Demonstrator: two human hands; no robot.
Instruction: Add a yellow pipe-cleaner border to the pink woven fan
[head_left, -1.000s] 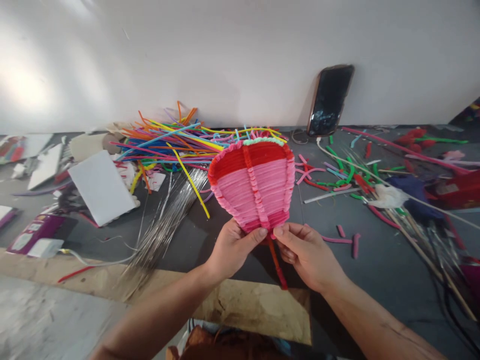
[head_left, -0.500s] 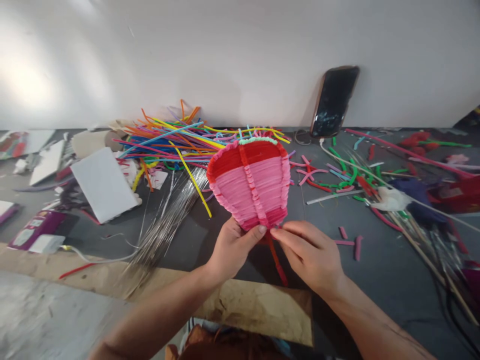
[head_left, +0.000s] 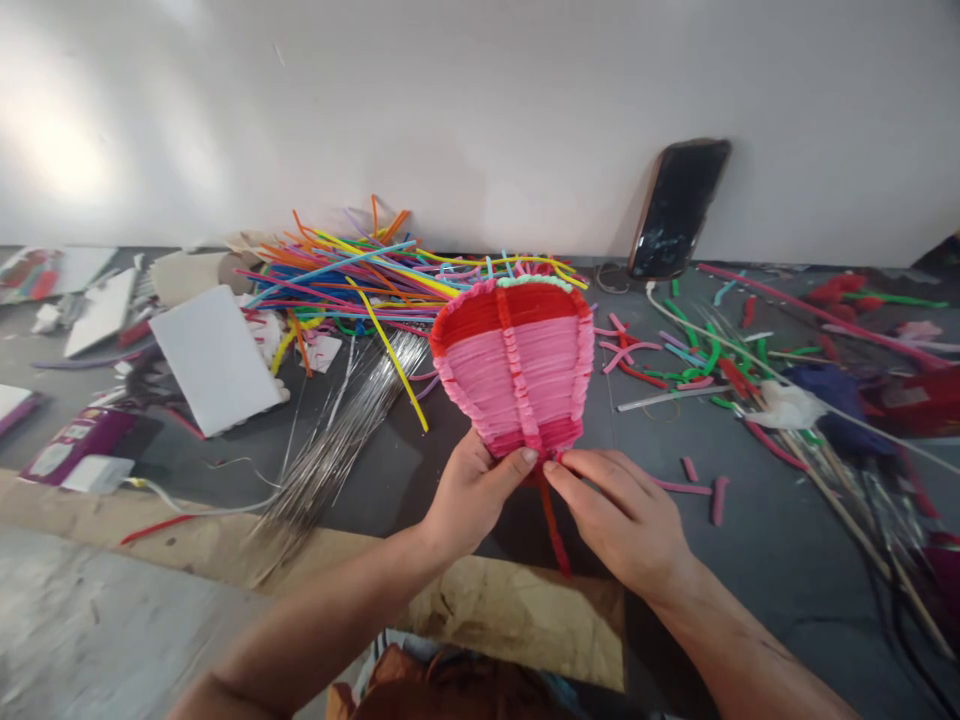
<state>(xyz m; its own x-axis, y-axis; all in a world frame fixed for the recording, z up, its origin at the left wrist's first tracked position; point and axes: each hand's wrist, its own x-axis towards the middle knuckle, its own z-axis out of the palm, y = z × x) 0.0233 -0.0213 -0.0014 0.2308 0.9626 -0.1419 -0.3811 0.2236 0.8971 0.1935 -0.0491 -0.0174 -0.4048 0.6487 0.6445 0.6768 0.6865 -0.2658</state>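
Note:
A fan-shaped piece made of pipe cleaners, pink with a red band near its top, stands upright between my hands. Wrapped ribs run down its middle and both sides, and mint green trims part of the upper edge. At its lower left, my left hand grips the narrow base, thumb in front and fingers hidden behind. My right hand pinches the base's lower right corner between thumb and fingers. Exactly what lies in that pinch is covered by the fingertips. A red pipe-cleaner stem hangs below the base between my hands.
Behind lies a heap of colourful pipe cleaners, with a bundle of thin wires in front. A white card is at left. A phone leans on the wall, its cable running right past cut pieces and more sticks.
The fan-shaped piece has shifted slightly right in view and turned a little more upright. My right fingers have closed in against its lower right corner.

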